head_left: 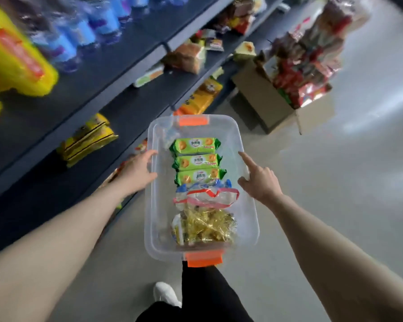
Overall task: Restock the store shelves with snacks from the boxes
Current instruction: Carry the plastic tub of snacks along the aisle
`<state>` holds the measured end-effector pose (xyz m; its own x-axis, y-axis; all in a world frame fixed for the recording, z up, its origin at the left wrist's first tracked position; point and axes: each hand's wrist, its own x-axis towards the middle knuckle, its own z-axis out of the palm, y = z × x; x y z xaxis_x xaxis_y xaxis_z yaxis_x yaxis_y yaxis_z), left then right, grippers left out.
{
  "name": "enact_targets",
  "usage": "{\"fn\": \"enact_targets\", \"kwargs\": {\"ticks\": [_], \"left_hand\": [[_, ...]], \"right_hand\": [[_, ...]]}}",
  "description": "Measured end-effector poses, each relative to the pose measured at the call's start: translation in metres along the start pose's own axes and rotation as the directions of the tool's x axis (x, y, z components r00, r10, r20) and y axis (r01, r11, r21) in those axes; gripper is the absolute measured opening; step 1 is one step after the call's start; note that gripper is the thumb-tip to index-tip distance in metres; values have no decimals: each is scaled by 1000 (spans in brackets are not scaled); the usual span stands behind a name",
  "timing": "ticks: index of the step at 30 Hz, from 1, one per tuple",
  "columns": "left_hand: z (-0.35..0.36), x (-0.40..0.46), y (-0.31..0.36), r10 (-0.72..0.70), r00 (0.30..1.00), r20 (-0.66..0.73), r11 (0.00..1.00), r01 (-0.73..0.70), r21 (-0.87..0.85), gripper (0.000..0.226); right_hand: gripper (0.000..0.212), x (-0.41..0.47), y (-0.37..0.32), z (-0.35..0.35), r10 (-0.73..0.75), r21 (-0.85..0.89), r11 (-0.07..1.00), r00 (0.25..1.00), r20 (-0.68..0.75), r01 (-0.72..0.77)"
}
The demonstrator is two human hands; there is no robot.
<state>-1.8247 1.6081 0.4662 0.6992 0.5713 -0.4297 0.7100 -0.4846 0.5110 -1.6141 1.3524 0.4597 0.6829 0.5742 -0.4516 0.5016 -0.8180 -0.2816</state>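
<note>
At the centre of the head view, a clear plastic bin with orange latches is carried between both hands. The left hand holds the left rim, fingers curled under its edge. The right hand holds the right rim, forefinger extended along it, the rest curled. Inside lie three green biscuit packs, a clear bag and a gold-wrapped pack.

The dark shelves at left are sparsely filled. A cardboard box at upper right stands full of snacks. In my judgement, restocking is mid-course; bin and box both remain to be emptied.
</note>
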Motion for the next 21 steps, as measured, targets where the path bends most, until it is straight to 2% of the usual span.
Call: {"fn": "enact_targets", "kwargs": {"ticks": [4,11,14,21], "left_hand": [[15,94,40,50,997,55,998,-47,-39,69],[67,246,76,121,981,151,993,-119,-18,77],[105,321,69,160,963,215,987,-163,-4,83],[224,484,35,178,943,281,973,-211,95,79]], "right_hand": [[82,51,31,-15,131,112,985,991,15,-132],[84,163,85,4,282,108,953,959,14,-282],[87,219,109,33,344,120,930,938,45,-347],[91,351,162,148,442,167,877,893,87,-451]]}}
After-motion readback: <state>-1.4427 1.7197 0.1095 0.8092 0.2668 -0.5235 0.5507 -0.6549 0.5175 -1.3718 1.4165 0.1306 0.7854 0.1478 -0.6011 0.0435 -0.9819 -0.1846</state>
